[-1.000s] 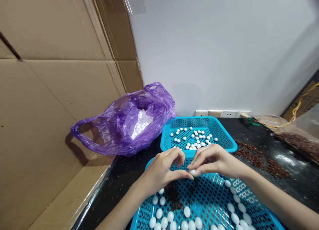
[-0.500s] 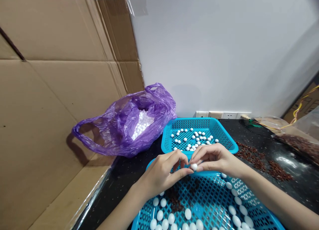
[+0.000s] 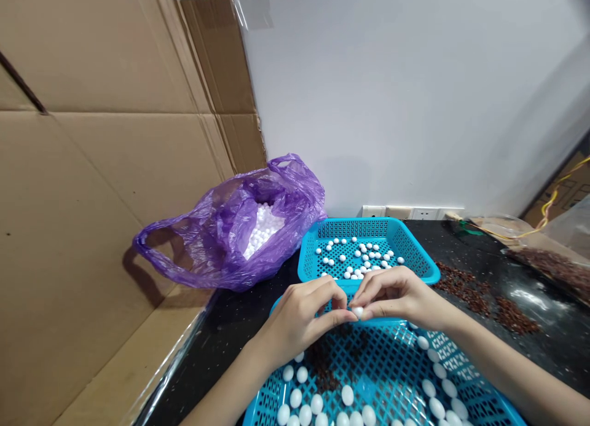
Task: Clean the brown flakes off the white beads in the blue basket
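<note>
A small white ball (image 3: 357,312) is pinched between the fingertips of both hands, above the far rim of the near blue basket (image 3: 387,364). My left hand (image 3: 310,310) holds it from the left with thumb and forefinger. From the right, my right hand (image 3: 395,295) grips it with closed fingertips. Larger white balls and small dark red-brown pieces (image 3: 326,377) lie in the near basket. Behind the hands, the far blue basket (image 3: 417,254) holds several small white balls. The fingers partly hide the held ball.
An open purple plastic bag (image 3: 221,241) of small white balls leans by cardboard (image 3: 101,168) at the left. Red-brown pieces (image 3: 465,287) lie on the black table (image 3: 560,327) at the right. Wall sockets (image 3: 424,213) and a yellow cable (image 3: 548,208) are behind.
The fingertips have shifted slightly around the white ball, and less of it shows between them. Both hands stay in nearly the same place.
</note>
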`<state>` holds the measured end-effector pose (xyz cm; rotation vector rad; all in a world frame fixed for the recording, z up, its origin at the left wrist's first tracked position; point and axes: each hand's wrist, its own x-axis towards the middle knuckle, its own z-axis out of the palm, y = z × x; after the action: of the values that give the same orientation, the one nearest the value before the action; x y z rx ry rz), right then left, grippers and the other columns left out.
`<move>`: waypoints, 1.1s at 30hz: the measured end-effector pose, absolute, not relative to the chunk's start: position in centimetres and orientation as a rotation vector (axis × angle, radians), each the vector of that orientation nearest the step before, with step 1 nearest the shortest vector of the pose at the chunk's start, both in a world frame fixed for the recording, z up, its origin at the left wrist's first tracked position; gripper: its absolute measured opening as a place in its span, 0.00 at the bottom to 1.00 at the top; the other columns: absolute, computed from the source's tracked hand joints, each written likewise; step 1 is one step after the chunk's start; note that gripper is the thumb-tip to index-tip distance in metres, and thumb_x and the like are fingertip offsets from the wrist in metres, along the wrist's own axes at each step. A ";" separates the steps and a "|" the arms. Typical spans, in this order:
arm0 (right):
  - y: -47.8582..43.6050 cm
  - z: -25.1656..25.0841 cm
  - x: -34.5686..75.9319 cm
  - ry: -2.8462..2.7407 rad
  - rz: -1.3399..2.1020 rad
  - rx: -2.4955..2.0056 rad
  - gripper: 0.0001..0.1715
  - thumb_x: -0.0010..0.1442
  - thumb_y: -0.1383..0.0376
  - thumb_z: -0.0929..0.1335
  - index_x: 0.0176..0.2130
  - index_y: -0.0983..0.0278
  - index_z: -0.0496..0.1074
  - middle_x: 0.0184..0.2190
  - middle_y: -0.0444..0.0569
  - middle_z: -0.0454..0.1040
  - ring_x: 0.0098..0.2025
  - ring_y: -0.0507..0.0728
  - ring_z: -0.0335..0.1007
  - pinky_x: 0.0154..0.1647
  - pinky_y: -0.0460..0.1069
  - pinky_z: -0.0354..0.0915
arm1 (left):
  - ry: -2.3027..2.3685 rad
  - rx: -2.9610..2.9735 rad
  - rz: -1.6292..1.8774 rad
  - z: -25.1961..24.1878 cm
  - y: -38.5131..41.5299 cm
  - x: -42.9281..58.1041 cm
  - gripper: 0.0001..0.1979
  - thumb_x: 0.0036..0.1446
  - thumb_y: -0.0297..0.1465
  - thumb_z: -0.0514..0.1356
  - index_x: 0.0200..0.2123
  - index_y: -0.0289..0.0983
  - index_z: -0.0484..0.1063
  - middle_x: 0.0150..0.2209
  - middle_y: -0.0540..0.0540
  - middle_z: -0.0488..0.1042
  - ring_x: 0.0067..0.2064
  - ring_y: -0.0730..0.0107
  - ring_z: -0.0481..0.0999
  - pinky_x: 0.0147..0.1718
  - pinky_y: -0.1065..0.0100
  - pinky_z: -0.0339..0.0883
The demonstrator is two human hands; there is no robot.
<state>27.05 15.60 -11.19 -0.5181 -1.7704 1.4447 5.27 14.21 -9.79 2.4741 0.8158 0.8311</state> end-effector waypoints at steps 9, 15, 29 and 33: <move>15.5 -11.1 27.1 -1.733 1.528 -0.525 0.08 0.51 0.70 0.74 0.34 0.61 0.79 0.32 0.47 0.78 0.34 0.50 0.73 0.37 0.46 0.68 | 0.802 2.466 0.836 -9.8 14.2 5.2 0.09 0.60 0.34 0.58 0.30 0.36 0.65 0.29 0.52 0.68 0.31 0.76 0.67 0.31 0.74 0.58; 15.5 -10.8 27.0 -1.699 1.543 -0.543 0.08 0.51 0.70 0.73 0.35 0.61 0.79 0.33 0.47 0.77 0.37 0.50 0.72 0.38 0.45 0.68 | 0.789 2.445 0.880 -10.1 14.4 5.1 0.09 0.61 0.34 0.58 0.31 0.35 0.65 0.28 0.52 0.67 0.30 0.76 0.66 0.31 0.73 0.58; 15.6 -11.2 27.0 -1.601 1.626 -0.570 0.09 0.52 0.70 0.73 0.36 0.60 0.77 0.31 0.43 0.77 0.34 0.49 0.74 0.36 0.43 0.70 | 0.749 2.498 1.009 -10.2 14.4 5.1 0.04 0.59 0.29 0.60 0.35 0.37 0.66 0.29 0.52 0.68 0.30 0.77 0.68 0.30 0.74 0.61; 15.4 -11.3 26.8 -1.610 1.640 -0.549 0.05 0.54 0.69 0.72 0.35 0.61 0.76 0.29 0.42 0.76 0.31 0.49 0.74 0.33 0.43 0.71 | 0.748 2.510 1.008 -10.2 14.3 5.2 0.04 0.58 0.29 0.61 0.35 0.36 0.67 0.30 0.52 0.69 0.30 0.77 0.68 0.29 0.75 0.61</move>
<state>26.82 15.40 -11.27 -0.5493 -1.6101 1.6403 5.20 14.32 -10.16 2.5096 0.7475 1.0079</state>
